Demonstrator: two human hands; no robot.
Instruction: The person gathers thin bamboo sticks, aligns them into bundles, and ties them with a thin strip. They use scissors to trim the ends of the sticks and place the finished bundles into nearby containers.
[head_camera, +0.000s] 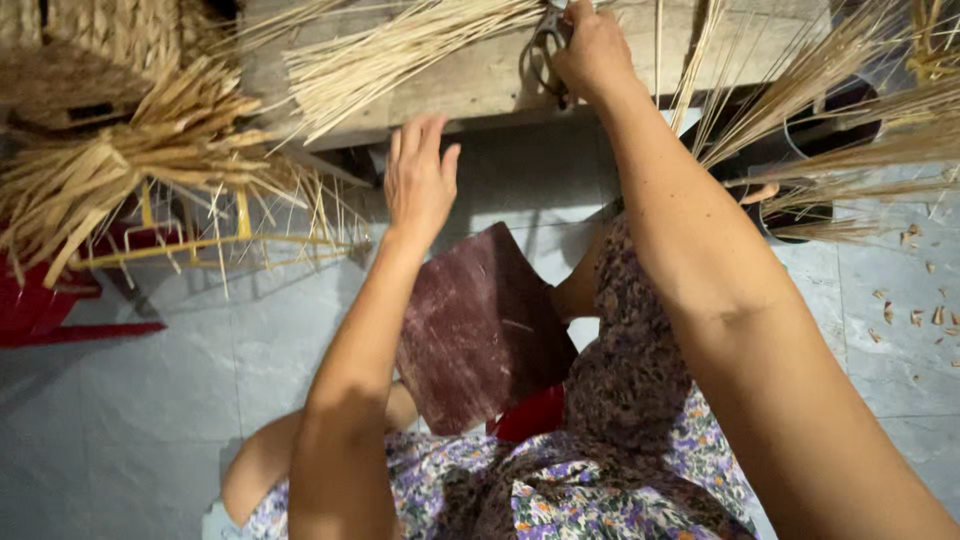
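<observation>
My right hand (592, 50) reaches up to the wooden bench (480, 75) and grips a pair of dark metal scissors (543, 55) lying there. My left hand (420, 180) hovers open, fingers together and pointing up, just below the bench's front edge, holding nothing. A bundle of pale thin straw strips (390, 50) lies on the bench to the left of the scissors. A dark reddish-brown flat board (480, 330) rests on my lap, below my left hand.
A big sheaf of flat straw (120, 160) sits on a yellow wire rack (230, 245) at left, beside a red stool (40, 300). More long strips (850, 130) fan out at right over dark round containers (835, 125). Straw scraps (915, 300) litter the grey tiled floor.
</observation>
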